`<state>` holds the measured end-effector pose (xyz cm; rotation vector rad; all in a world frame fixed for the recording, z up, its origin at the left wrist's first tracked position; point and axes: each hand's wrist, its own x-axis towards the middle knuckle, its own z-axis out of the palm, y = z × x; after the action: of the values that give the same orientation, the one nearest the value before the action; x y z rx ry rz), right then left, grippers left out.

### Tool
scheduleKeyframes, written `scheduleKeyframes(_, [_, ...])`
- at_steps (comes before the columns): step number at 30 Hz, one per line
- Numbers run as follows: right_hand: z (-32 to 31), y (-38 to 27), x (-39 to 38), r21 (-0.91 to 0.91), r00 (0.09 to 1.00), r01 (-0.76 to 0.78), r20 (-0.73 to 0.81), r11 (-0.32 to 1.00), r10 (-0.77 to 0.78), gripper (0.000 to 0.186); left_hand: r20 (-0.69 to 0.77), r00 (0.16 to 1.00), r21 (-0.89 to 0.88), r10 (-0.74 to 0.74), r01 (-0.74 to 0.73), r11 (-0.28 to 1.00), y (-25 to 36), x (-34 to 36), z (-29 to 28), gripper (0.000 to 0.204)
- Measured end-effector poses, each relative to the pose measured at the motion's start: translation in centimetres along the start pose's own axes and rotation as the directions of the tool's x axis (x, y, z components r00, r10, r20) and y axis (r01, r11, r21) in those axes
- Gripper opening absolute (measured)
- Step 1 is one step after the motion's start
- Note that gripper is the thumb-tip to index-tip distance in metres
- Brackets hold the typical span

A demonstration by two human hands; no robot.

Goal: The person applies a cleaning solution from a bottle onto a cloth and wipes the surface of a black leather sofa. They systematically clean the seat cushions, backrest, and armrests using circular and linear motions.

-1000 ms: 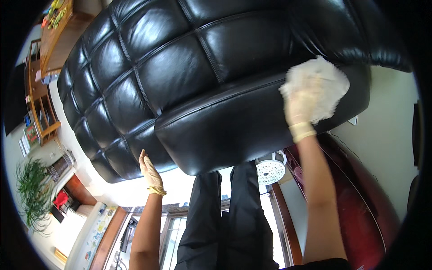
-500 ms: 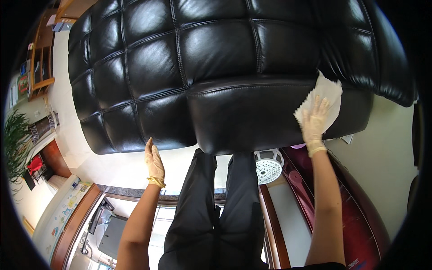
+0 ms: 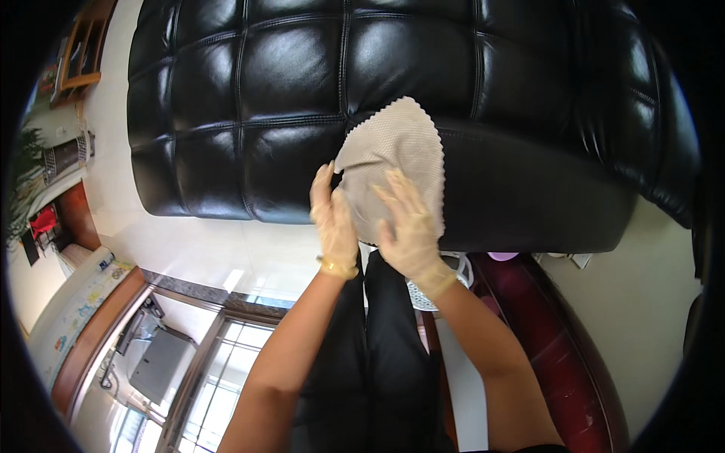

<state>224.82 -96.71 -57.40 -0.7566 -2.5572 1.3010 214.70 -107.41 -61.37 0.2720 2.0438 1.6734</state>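
A beige textured cloth [image 3: 393, 136] with zigzag edges lies against the black quilted leather furniture [image 3: 291, 60], over its front middle. My left hand [image 3: 332, 219], in a pale translucent glove, is at the cloth's left edge, its fingers closed on that edge. My right hand [image 3: 408, 226], gloved the same way and slightly blurred, rests on the cloth with its fingers spread. The two hands are side by side just above my dark-trousered legs.
A white perforated stool [image 3: 424, 300] stands partly behind my right arm, beside a dark red glossy piece of furniture [image 3: 559, 355]. Pale tiled floor [image 3: 189, 249] runs along the leather furniture. A wooden cabinet [image 3: 75, 53] and a doorway [image 3: 155, 362] are at the left.
My right hand and the cloth have moved from the right end toward the middle. My left hand has risen from below the leather edge to the cloth. The view has shifted.
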Motion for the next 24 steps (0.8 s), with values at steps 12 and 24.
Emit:
scheduleKeyframes(12, [-8.3, 12.1, 6.9, -0.528, 0.929, -0.083, -0.349, 0.845, -0.126, 0.04, 0.153, 0.971, 0.203, -0.181, 0.148, 0.968, -12.7, -1.1, -1.6, 0.059])
scheduleKeyframes(24, [-8.5, 12.4, 7.0, -0.485, 0.929, 0.02, -0.314, 0.875, -0.195, 0.041, 0.293, 0.953, 0.153, -0.075, 0.031, 0.988, -16.4, 10.4, 1.9, 0.049])
